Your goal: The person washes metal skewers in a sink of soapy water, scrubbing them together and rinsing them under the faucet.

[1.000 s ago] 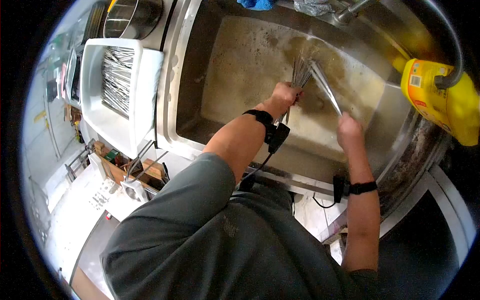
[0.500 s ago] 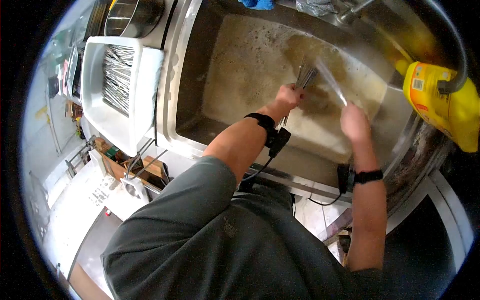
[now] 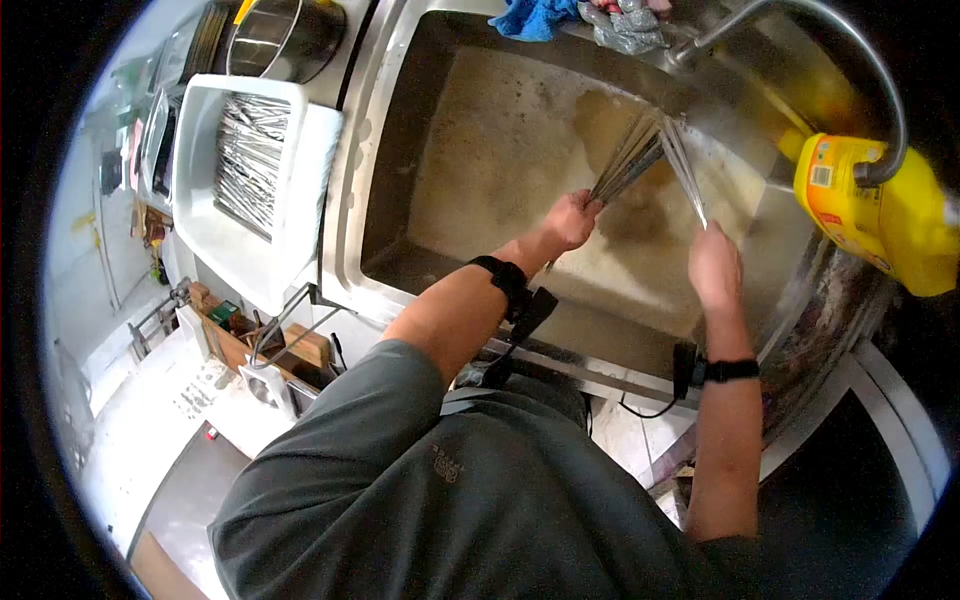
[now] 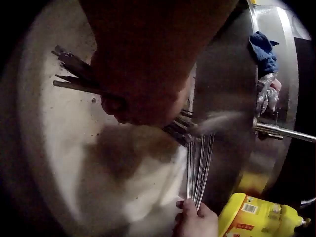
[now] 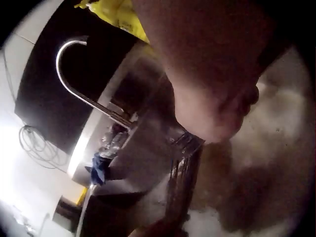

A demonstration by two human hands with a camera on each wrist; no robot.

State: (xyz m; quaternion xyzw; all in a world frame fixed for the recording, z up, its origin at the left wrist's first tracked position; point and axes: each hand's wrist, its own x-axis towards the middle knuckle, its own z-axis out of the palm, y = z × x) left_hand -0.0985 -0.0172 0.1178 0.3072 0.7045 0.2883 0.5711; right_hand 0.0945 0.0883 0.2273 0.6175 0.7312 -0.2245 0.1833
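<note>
Over the sink (image 3: 480, 130), my left hand (image 3: 572, 220) grips a bundle of thin metal skewers (image 3: 628, 165), which slants up and to the right. Their other ends stick out behind the fist in the left wrist view. My right hand (image 3: 716, 265) holds a smaller, fanned bundle of shiny metal skewers (image 3: 683, 165) by its near end. The far ends of both bundles come together and overlap in the head view. In the right wrist view, the right fist (image 5: 212, 118) hides where it grips.
Cloudy brownish water covers the sink bottom. Left of it stands a white tub (image 3: 195, 215) with many metal skewers (image 3: 250, 165), beside a steel pot (image 3: 275, 40). A yellow bottle (image 3: 870, 210) and a curved faucet (image 3: 800, 10) are at the right; a blue cloth (image 3: 535, 18) lies on the back rim.
The left hand has come slightly nearer my body, and its bundle now leans further right. The right hand's bundle, blurred by motion half a second ago, now meets it at the far ends.
</note>
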